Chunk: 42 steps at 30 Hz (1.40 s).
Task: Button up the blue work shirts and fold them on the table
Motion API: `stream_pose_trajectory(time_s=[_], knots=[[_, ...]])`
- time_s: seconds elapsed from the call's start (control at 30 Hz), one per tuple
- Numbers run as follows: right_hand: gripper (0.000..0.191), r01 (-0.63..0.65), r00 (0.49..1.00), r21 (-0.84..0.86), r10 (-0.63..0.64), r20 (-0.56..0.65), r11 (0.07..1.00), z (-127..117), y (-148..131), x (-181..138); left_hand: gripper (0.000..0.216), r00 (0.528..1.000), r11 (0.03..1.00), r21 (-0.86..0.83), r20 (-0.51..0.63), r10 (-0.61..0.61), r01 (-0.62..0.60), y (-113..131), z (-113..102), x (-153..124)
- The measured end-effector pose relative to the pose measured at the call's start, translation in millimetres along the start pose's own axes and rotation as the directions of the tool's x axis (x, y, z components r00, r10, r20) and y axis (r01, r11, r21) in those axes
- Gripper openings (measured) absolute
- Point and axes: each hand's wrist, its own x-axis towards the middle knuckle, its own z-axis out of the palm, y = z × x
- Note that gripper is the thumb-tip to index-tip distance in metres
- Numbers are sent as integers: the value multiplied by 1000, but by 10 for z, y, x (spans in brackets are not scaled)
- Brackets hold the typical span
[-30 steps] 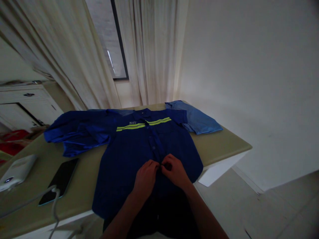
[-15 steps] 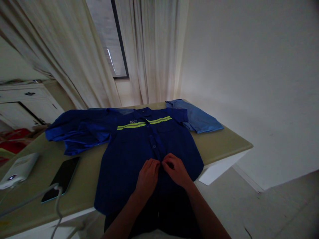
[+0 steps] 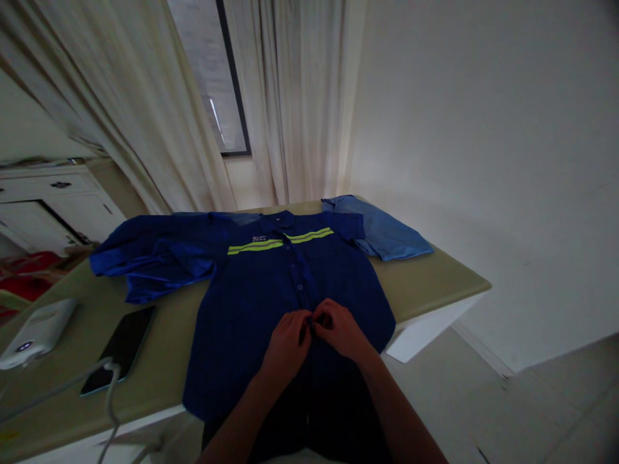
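Both forearms reach in from below. My left hand [image 3: 286, 343] and right hand [image 3: 341, 332] meet fingertip to fingertip, pinching the placket of the dark blue shirt [image 3: 251, 303], flat on the table [image 3: 430, 274].

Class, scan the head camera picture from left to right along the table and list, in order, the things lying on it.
white power bank → black phone → dark blue shirt with yellow stripes → light blue garment

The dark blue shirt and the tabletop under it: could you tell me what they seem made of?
The dark blue shirt looks like matte woven cloth, since it creases and drapes over the edge. The tabletop seems a smooth, hard olive slab, perhaps laminate or stone.
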Motion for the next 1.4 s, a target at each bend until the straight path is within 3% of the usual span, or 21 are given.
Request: stream_pose_trajectory(time_s=[0.17, 0.3, 0.5, 0.77, 1.03, 1.2, 1.4], knots=[[13, 1, 999, 13, -1, 38, 1000, -16, 29, 33, 21, 1000, 999, 39, -2, 8, -8, -4, -13, -23], [10, 4, 999, -6, -4, 43, 1000, -23, 17, 36, 20, 1000, 967, 253, -27, 13, -6, 80, -60, -48], [9, 18, 1000, -98, -16, 16, 995, -10, -80, -13, 22, 997, 918, 395, 76, 1, -31, 130, -201, -29], [4, 28, 998, -214, -39, -52, 977, 100, -102, -42, 5, 970, 993, 104, 232, -77, 54, -66, -370, 134], [4, 61, 997, -181, -70, -42, 982, 75, -97, -49, 21, 934, 983, -73, 329, -137, 170, -133, -405, 280], [6, 38, 997, -200, -50, -55, 979, 107, -105, -52, 8, 942, 991, 40, 309, -131, 125, -74, -383, 298], [8, -38, 982, -188, 2, -188, 981, 209, -72, -8, 6, 983, 936, 349, 183, -31, -36, 110, -261, 279]])
